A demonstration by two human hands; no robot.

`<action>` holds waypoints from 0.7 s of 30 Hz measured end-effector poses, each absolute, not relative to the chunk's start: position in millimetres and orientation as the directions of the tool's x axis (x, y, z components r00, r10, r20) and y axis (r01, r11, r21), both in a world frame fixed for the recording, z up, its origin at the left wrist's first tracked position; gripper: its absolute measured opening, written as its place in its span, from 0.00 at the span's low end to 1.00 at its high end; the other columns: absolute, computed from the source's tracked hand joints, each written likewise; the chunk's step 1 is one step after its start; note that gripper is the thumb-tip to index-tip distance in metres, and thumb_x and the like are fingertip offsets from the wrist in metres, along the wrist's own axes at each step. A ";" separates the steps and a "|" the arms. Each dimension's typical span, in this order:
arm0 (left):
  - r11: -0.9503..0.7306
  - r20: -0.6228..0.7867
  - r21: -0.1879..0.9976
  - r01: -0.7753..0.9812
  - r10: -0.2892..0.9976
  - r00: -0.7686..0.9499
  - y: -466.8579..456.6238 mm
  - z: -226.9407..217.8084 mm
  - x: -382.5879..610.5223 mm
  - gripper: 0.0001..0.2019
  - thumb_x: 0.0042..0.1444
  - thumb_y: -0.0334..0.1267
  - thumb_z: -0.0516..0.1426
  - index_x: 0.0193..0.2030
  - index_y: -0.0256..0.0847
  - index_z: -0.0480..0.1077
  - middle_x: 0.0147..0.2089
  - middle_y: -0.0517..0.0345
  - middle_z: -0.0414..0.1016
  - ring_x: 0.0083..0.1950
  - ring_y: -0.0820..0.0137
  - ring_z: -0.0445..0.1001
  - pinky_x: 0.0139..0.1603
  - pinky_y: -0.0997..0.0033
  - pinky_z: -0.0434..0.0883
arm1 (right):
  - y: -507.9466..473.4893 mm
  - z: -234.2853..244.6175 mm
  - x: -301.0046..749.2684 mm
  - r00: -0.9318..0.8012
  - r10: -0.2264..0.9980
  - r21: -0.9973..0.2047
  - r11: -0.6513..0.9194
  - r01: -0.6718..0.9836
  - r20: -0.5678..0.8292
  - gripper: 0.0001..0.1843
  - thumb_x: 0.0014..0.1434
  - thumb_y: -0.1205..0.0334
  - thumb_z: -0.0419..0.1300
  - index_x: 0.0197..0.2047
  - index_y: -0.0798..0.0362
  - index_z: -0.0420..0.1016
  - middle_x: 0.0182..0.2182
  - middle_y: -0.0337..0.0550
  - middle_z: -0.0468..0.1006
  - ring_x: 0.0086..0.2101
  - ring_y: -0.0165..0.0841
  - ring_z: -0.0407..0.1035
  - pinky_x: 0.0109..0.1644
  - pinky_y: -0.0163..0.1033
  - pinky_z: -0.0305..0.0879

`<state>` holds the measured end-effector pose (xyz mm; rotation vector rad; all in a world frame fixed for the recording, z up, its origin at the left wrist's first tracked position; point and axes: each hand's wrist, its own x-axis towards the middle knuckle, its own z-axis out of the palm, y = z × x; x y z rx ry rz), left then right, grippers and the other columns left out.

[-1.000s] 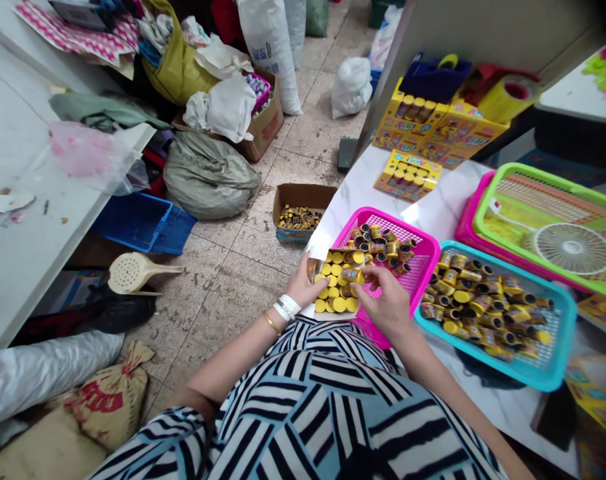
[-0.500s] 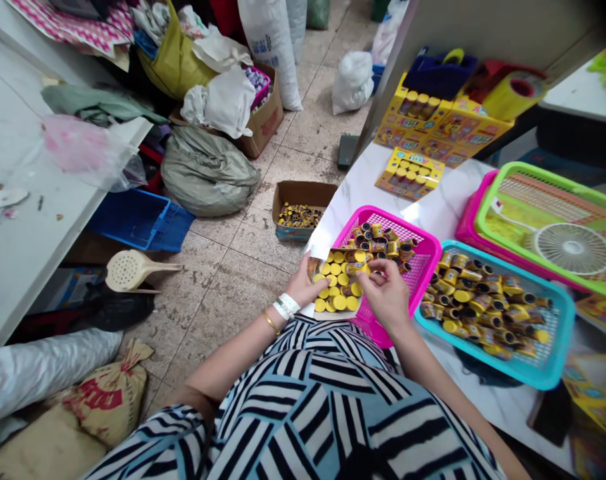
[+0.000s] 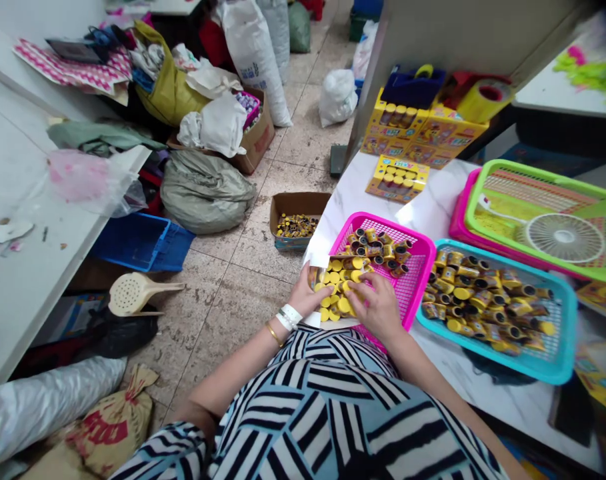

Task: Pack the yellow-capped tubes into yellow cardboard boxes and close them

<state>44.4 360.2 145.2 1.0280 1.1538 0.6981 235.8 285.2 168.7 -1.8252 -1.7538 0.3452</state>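
Display card (image 3: 313,319) lay across the near side of a pink mesh basket (image 3: 415,280) on a white marble-patterned table (image 3: 363,193), beside a teal basket (image 3: 563,333) heaped with more tubes. The left hand (image 3: 307,297) grasped the card's left edge, and the right hand (image 3: 375,308) curled down, pinching among the card's yellow-capped tubes (image 3: 337,287). A gold bangle (image 3: 274,335) circled the left wrist.

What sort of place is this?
Probably a small, cluttered packing workshop: a pink plastic mesh basket and a turquoise plastic tray hold heaps of small yellow-capped tubes, next to a yellow cardboard display box with tubes slotted in.
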 end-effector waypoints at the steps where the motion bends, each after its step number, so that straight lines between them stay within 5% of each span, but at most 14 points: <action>1: 0.404 -0.405 0.912 0.070 0.862 0.304 360.4 146.0 45.4 0.46 0.40 0.42 0.70 0.66 0.42 0.57 0.60 0.46 0.70 0.61 0.54 0.68 0.65 0.52 0.62 | 286.6 168.7 242.1 0.126 0.972 -0.620 0.026 0.784 0.200 0.12 0.62 0.55 0.57 0.40 0.50 0.79 0.44 0.49 0.74 0.46 0.38 0.68 0.50 0.45 0.66; 5: 0.497 -0.488 0.865 0.063 0.806 0.336 362.0 151.4 47.6 0.45 0.43 0.41 0.69 0.67 0.41 0.54 0.61 0.45 0.69 0.60 0.55 0.69 0.63 0.52 0.65 | 296.6 157.3 283.6 0.423 0.900 -0.704 -0.234 0.670 0.103 0.16 0.64 0.53 0.54 0.38 0.53 0.79 0.39 0.48 0.77 0.41 0.36 0.72 0.49 0.40 0.67; 9: 0.606 -0.561 0.795 -0.033 0.755 0.340 367.0 164.1 41.1 0.41 0.43 0.39 0.67 0.65 0.42 0.57 0.57 0.46 0.72 0.55 0.54 0.74 0.57 0.51 0.70 | 304.8 121.7 307.7 0.522 0.819 -0.444 -0.570 0.691 -0.238 0.17 0.61 0.53 0.55 0.44 0.55 0.77 0.38 0.51 0.78 0.40 0.40 0.72 0.46 0.43 0.66; 13: 0.497 -0.474 0.867 -0.007 0.831 0.292 377.4 178.2 30.2 0.40 0.42 0.38 0.67 0.64 0.43 0.59 0.57 0.47 0.72 0.57 0.55 0.72 0.60 0.52 0.68 | 308.9 89.2 286.8 0.472 0.779 -0.294 -0.604 0.741 -0.412 0.24 0.58 0.56 0.57 0.56 0.57 0.70 0.51 0.59 0.72 0.47 0.46 0.70 0.45 0.44 0.65; 17: 0.499 -0.476 0.867 -0.010 0.833 0.281 386.7 179.8 26.8 0.41 0.42 0.38 0.67 0.64 0.42 0.57 0.57 0.47 0.72 0.57 0.55 0.71 0.61 0.51 0.66 | 316.0 82.0 279.1 0.433 0.784 -0.416 -0.609 0.675 -0.445 0.16 0.56 0.62 0.56 0.47 0.57 0.73 0.44 0.55 0.77 0.43 0.41 0.72 0.43 0.40 0.64; 21: 0.583 -0.540 0.808 -0.087 0.791 0.289 387.5 175.8 28.2 0.35 0.46 0.41 0.65 0.62 0.41 0.59 0.55 0.45 0.73 0.52 0.55 0.75 0.56 0.51 0.71 | 324.0 105.9 292.5 0.365 0.797 -0.522 -0.595 0.611 -0.480 0.17 0.64 0.55 0.47 0.41 0.54 0.73 0.29 0.43 0.79 0.29 0.33 0.73 0.34 0.35 0.64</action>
